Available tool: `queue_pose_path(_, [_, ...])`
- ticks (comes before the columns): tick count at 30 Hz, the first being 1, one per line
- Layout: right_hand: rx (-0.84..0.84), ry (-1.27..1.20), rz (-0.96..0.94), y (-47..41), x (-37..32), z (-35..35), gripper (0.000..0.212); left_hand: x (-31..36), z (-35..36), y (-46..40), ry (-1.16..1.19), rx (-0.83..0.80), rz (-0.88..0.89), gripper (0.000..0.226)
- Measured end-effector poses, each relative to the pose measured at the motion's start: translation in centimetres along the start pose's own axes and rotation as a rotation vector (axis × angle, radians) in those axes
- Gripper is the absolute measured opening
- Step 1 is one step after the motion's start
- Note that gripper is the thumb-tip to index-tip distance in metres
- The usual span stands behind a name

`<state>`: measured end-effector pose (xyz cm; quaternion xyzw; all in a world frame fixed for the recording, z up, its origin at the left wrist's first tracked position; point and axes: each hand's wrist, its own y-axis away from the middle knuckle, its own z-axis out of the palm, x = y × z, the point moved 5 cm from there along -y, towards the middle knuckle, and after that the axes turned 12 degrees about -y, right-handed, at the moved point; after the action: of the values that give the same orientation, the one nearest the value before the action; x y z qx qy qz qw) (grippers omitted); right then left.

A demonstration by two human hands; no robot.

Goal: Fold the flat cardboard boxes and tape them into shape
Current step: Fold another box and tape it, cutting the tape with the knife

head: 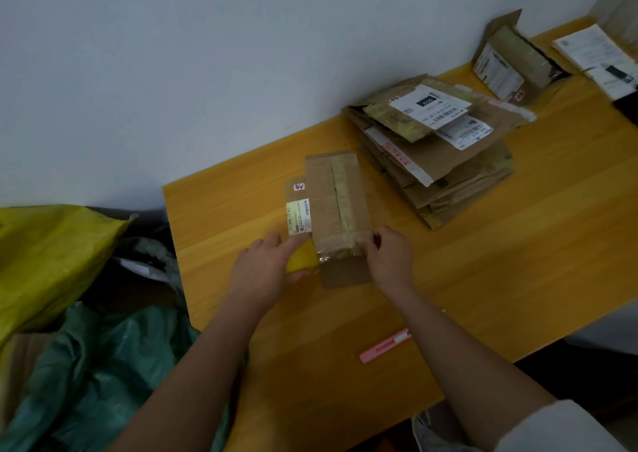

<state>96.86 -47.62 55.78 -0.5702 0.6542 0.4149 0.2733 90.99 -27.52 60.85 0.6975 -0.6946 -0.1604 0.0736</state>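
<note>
A small folded cardboard box (333, 206) stands on the wooden table (241, 203), with a strip of clear tape running along its top seam. My left hand (266, 265) holds a yellow tape roll (302, 260) against the box's near left corner. My right hand (388, 256) pinches the tape at the box's near right edge. A white shipping label is stuck on the box's left side. Further back on the right lies a stack of flat cardboard boxes (435, 151) with labels on top.
A pink utility knife (385, 346) lies near the table's front edge, by my right forearm. An assembled box (511, 58) and papers (597, 58) sit at the far right. Yellow and green bags (69, 296) are piled on the floor to the left.
</note>
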Motion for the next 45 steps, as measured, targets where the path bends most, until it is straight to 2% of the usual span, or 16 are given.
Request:
queue_pose_path(5, [-0.085,-0.003,-0.019,-1.6,-0.4,-0.2,0.023,0.8,-0.1,1.2,0.064,-0.115,0.004,0.063])
queue_pose_path(10, [-0.189,0.054,-0.048,-2.9,-1.1,-0.4,0.024,2.0,0.8,3.1,-0.002,-0.114,-0.007,0.063])
queue_pose_path(14, [-0.032,0.254,-0.182,-2.2,-1.3,-0.6,0.037,2.1,1.3,4.2,0.142,-0.038,-0.070,0.062])
queue_pose_path(16, [-0.039,0.203,-0.262,-1.2,-1.5,0.6,0.023,2.1,1.3,4.3,0.183,-0.012,-0.085,0.060])
queue_pose_path(18, [-0.035,0.124,-0.327,0.2,-1.5,1.9,0.020,2.0,1.2,4.2,0.267,-0.006,-0.126,0.054])
queue_pose_path(20, [0.010,0.085,-0.322,1.3,-1.3,2.4,0.023,1.7,1.1,3.8,0.419,-0.032,-0.209,0.047])
queue_pose_path(24, [-0.042,0.123,-0.261,1.8,-0.6,3.2,0.051,0.7,1.3,3.2,0.589,-0.124,-0.330,0.040])
queue_pose_path(27, [-0.068,0.126,-0.270,1.3,-1.1,3.4,0.055,0.8,1.9,3.1,0.722,-0.214,-0.371,0.032])
queue_pose_path(34, [-0.095,0.151,-0.275,1.4,-1.2,3.3,0.055,1.0,3.0,3.0,0.805,-0.306,-0.378,0.024])
queue_pose_path(38, [-0.090,0.182,-0.300,1.6,-1.3,3.0,0.055,0.5,3.3,3.5,0.874,-0.237,-0.419,0.021])
queue_pose_path(42, [-0.124,0.280,-0.291,2.2,-1.2,3.2,0.078,0.3,3.5,3.4,0.839,-0.112,-0.392,0.012])
queue_pose_path(45, [-0.122,0.305,-0.268,2.4,-1.2,3.6,0.083,0.1,3.4,3.2,0.784,-0.016,-0.390,0.010])
